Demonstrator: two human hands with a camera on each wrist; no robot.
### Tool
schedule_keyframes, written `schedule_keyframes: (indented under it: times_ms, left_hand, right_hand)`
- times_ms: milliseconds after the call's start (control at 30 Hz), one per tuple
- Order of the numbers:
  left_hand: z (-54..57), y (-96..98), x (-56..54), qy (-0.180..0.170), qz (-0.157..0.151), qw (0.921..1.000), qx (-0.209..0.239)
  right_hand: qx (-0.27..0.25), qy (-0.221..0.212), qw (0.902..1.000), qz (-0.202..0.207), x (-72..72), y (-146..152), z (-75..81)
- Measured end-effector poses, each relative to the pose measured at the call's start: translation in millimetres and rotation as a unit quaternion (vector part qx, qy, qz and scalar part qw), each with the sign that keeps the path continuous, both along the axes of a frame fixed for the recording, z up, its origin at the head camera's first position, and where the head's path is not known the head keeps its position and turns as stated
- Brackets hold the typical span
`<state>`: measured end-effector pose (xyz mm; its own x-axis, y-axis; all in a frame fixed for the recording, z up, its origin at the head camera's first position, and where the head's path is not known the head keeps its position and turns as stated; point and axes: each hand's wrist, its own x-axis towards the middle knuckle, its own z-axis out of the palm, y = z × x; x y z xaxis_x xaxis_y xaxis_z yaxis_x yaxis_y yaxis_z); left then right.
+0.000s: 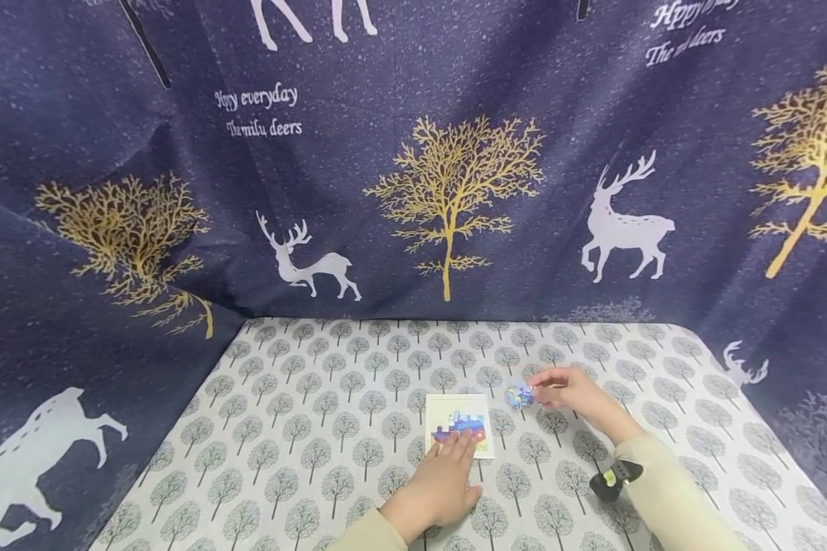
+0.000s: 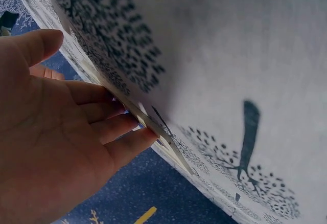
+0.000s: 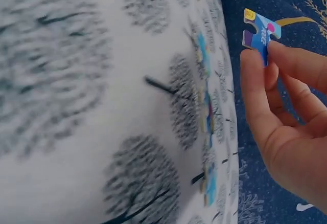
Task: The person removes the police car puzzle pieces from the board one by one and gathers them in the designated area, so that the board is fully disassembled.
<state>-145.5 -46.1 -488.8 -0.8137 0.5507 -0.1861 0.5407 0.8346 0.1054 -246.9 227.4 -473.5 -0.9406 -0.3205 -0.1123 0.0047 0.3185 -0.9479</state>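
Observation:
My left hand point(image 1: 441, 482) lies with its fingers extended over the lower part of a small white-framed jigsaw board point(image 1: 444, 407). A partly assembled picture in blue and red shows above those fingertips. In the left wrist view the fingers reach the edge of the thin board. To the right, my right hand point(image 1: 568, 390) pinches a jigsaw piece point(image 3: 261, 35), blue with yellow, purple and pink patches, between thumb and fingertip, raised above the cloth. Just left of that hand, loose jigsaw pieces point(image 1: 518, 396) lie in a small cluster.
A white tablecloth point(image 1: 282, 428) printed with grey trees covers the table. Behind and beside it hangs a dark blue curtain point(image 1: 400, 229) with deer and golden trees. On the right sleeve sits a black wrist device point(image 1: 615, 479).

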Motion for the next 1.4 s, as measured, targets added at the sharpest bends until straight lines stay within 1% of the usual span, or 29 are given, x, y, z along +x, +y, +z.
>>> schedule_keyframes:
  times_ms: [67, 167, 367, 567, 733, 800, 900, 1033, 1167, 1267, 1400]
  left_hand:
    - [-0.3, -0.9, 0.3, -0.002, 0.002, 1.0, 0.001]
    - [-2.0, -2.3, 0.1, -0.004, 0.004, 1.0, 0.001]
    - [-2.0, -3.6, 0.6, 0.002, -0.002, 1.0, 0.0]
    - [0.6, -2.9, 0.8, 0.004, -0.003, 1.0, 0.001]
    - [0.5, -2.5, 0.6, 0.013, -0.004, 0.9999, -0.003]
    - [0.0, -2.6, 0.4, 0.016, -0.006, 0.9999, -0.004]
    - [-0.3, -2.6, 0.4, 0.014, -0.007, 0.9999, -0.003]
    - [0.5, -2.0, 1.3, 0.007, -0.007, 0.9999, -0.001]
    - [0.6, -1.2, 1.9, 0.006, -0.005, 1.0, -0.004]
    - [0.0, -0.9, 1.8, 0.009, -0.006, 0.9999, -0.01]
    - [-1.0, -0.3, 1.0, 0.012, -0.009, 0.9998, -0.015]
  right_hand:
    - [-0.006, -0.018, 0.9998, 0.002, 4.2, 1, -3.7]
    - [0.001, -0.028, 0.9995, 0.011, 9.1, -2, -9.2]
    - [0.018, -0.02, 0.9992, 0.028, 15.3, -8, -14.4]
    - [0.031, -0.018, 0.9993, 0.011, 15.2, -10, -18.1]
    - [0.08, 0.024, 0.9965, -0.002, 16.0, -14, -16.1]
    - [0.103, 0.035, 0.994, -0.011, 16.9, -16, -14.7]
    - [0.122, 0.039, 0.9914, -0.025, 18.0, -17, -14.1]
    - [0.12, 0.036, 0.9916, -0.034, 19.2, -17, -13.9]
    - [0.106, 0.036, 0.9935, -0.024, 20.2, -18, -12.6]
    - [0.11, 0.042, 0.9929, -0.02, 20.4, -18, -12.2]
    - [0.122, 0.044, 0.9911, -0.028, 19.7, -19, -13.0]
